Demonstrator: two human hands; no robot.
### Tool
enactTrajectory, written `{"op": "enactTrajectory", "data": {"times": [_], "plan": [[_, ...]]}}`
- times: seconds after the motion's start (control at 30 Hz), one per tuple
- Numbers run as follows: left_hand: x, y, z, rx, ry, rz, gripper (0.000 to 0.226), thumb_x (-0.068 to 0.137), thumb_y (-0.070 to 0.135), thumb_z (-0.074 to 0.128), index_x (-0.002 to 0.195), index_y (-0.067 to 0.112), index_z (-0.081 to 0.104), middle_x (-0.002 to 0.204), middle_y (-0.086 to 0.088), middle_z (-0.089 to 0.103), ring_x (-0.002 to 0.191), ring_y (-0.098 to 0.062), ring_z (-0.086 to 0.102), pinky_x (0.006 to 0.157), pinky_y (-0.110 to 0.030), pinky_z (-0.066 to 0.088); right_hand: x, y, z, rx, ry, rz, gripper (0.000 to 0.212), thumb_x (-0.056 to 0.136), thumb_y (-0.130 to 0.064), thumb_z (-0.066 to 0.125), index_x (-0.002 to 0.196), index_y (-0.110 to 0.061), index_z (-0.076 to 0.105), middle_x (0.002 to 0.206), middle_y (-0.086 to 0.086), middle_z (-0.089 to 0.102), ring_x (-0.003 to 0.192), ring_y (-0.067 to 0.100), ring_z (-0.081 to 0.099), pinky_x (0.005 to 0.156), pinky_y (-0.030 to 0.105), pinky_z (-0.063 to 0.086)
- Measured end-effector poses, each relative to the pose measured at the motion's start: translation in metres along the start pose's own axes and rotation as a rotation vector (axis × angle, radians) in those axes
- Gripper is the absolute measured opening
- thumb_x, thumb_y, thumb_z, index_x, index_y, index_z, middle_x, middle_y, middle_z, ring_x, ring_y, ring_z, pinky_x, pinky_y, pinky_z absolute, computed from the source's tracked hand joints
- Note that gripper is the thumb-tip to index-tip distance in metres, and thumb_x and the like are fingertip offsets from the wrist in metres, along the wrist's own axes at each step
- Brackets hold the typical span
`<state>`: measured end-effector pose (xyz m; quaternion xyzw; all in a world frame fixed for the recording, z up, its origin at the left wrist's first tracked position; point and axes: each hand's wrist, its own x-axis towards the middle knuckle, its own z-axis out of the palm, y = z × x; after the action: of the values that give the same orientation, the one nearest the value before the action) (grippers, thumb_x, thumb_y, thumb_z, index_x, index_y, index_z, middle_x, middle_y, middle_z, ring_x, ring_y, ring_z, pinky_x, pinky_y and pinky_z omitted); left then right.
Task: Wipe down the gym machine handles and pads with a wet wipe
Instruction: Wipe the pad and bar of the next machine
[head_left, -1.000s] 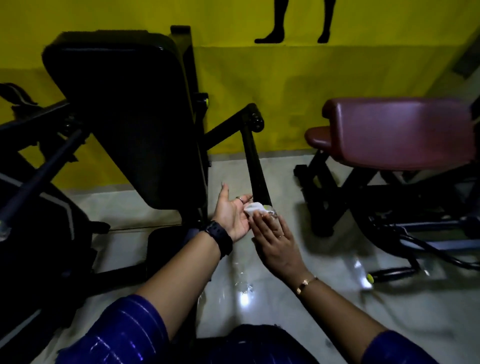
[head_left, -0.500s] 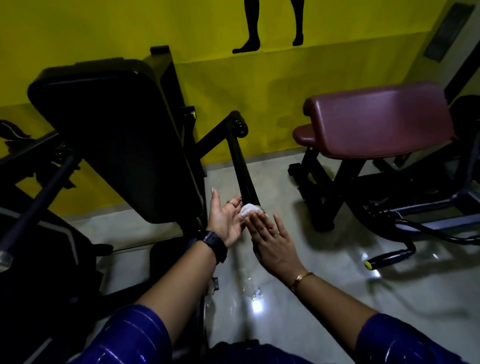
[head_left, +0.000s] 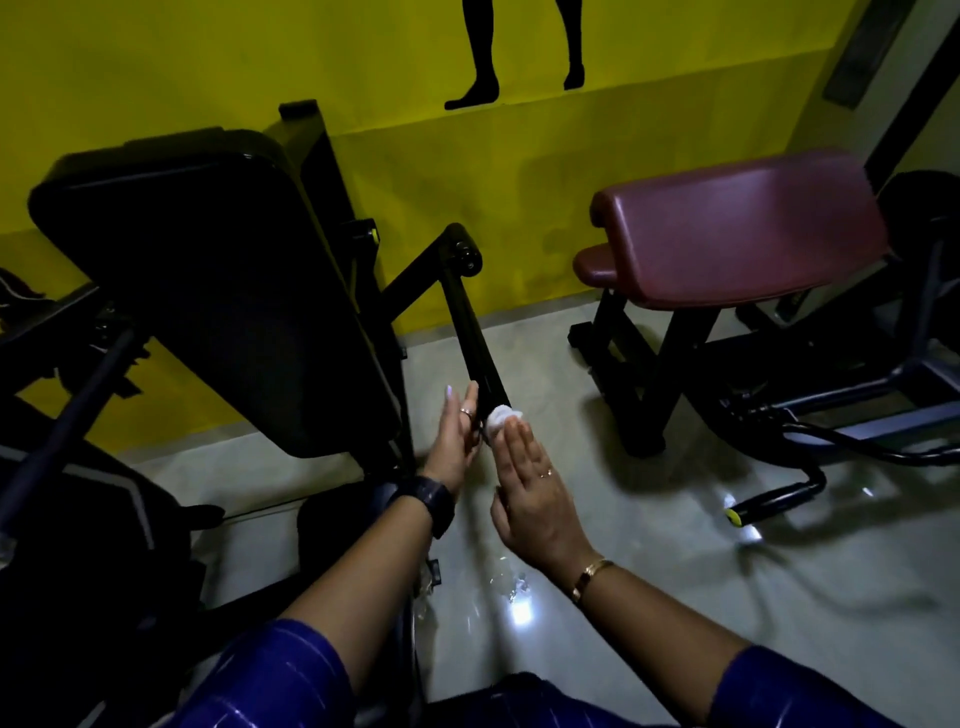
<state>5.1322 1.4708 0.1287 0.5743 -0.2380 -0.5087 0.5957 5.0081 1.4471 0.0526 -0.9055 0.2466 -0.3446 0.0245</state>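
Note:
A black handle bar of the gym machine slopes down toward me from a pivot near the yellow wall. At its near end sits a small crumpled white wet wipe. My right hand has straight fingers and its fingertips press the wipe against the bar's end. My left hand stands edge-on with straight fingers on the bar's left side, wearing a ring and a dark watch. The machine's big black back pad leans at the left.
A maroon padded bench on a black frame stands at the right, with a curved bar with a yellow end cap low on the glossy floor. More dark equipment fills the left. The yellow wall is behind.
My left hand has turned from palm-up to edge-on beside the bar. The wipe and my right hand's fingertips have moved onto the bar's near end. The view has shifted slightly.

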Motion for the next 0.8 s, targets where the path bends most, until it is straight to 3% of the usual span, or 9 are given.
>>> {"op": "enactTrajectory", "data": {"times": [0.07,0.13,0.17,0.23,0.33,0.4,0.53,0.67,0.8], "plan": [[0.005,-0.008,-0.008,0.270,0.004,0.121,0.048,0.107,0.029,0.017,0.153,0.017,0.022,0.142,-0.009,0.050,0.106,-0.007,0.059,0.104,-0.022,0.038,0.004,-0.005,0.001,-0.115,-0.079,-0.099,0.073,0.076,-0.010,0.056,0.145,0.000,0.034,0.156,0.012,0.025,0.146,0.028,0.020,0.117,0.045,0.022],[0.010,-0.005,-0.027,0.519,-0.053,0.189,0.050,0.105,0.008,0.026,0.153,0.013,0.017,0.150,-0.006,0.041,0.129,-0.008,0.045,0.110,-0.020,0.030,0.012,-0.009,0.003,-0.244,-0.116,-0.120,0.068,0.079,-0.015,0.052,0.146,-0.005,0.038,0.156,0.007,0.029,0.146,0.021,0.021,0.116,0.043,0.023],[0.017,-0.006,-0.040,0.666,-0.135,0.236,0.052,0.104,0.011,0.030,0.153,0.018,0.013,0.158,-0.001,0.022,0.145,-0.011,0.022,0.119,-0.026,0.018,0.014,-0.011,0.003,-0.289,-0.117,-0.095,0.066,0.081,-0.015,0.051,0.146,-0.007,0.039,0.155,0.006,0.030,0.146,0.019,0.021,0.116,0.043,0.023],[0.037,-0.002,-0.065,1.041,-0.297,0.353,0.059,0.097,0.024,0.029,0.150,0.028,0.003,0.157,0.013,-0.001,0.147,-0.012,-0.005,0.123,-0.038,0.005,0.018,-0.018,0.004,-0.389,-0.116,-0.029,0.067,0.082,-0.014,0.050,0.147,-0.007,0.036,0.157,0.005,0.027,0.147,0.018,0.017,0.118,0.045,0.018],[0.048,0.023,-0.079,1.395,-0.437,0.440,0.078,0.078,0.021,0.025,0.149,0.026,-0.006,0.158,0.010,-0.008,0.148,-0.014,-0.007,0.122,-0.039,0.001,0.033,-0.031,0.004,-0.535,-0.132,0.117,0.071,0.079,-0.017,0.043,0.149,-0.007,0.031,0.156,0.007,0.028,0.146,0.022,0.020,0.117,0.046,0.014],[0.049,0.034,-0.083,1.580,-0.482,0.507,0.082,0.076,0.025,0.022,0.154,0.026,-0.003,0.162,0.003,-0.008,0.150,-0.018,-0.004,0.120,-0.036,0.001,0.052,-0.037,0.004,-0.558,-0.107,0.278,0.069,0.079,-0.021,0.043,0.146,-0.006,0.039,0.146,0.011,0.045,0.137,0.025,0.038,0.115,0.048,0.021],[0.062,0.040,-0.098,1.770,-0.527,0.584,0.068,0.095,0.027,0.027,0.156,0.026,-0.003,0.164,0.001,-0.009,0.151,-0.019,-0.003,0.120,-0.038,0.004,0.067,-0.039,0.006,-0.537,-0.053,0.533,0.056,0.085,-0.028,0.045,0.135,-0.004,0.052,0.118,0.013,0.063,0.112,0.026,0.059,0.109,0.045,0.035],[0.075,0.043,-0.106,1.816,-0.582,0.669,0.069,0.100,0.025,0.033,0.156,0.024,-0.007,0.164,0.002,-0.010,0.151,-0.019,-0.003,0.120,-0.041,0.004,0.054,-0.058,0.016,-0.668,0.021,0.388,0.043,0.090,-0.007,0.040,0.128,0.003,0.057,0.127,0.021,0.060,0.121,0.036,0.056,0.104,0.050,0.041],[0.085,0.044,-0.108,1.838,-0.648,0.714,0.074,0.098,0.026,0.036,0.155,0.024,-0.010,0.163,0.001,-0.013,0.151,-0.019,-0.004,0.121,-0.042,0.004,0.069,-0.065,0.013,-0.788,-0.165,0.345,0.052,0.088,-0.008,0.034,0.137,-0.002,0.051,0.138,0.017,0.053,0.127,0.033,0.051,0.108,0.050,0.035]]}}
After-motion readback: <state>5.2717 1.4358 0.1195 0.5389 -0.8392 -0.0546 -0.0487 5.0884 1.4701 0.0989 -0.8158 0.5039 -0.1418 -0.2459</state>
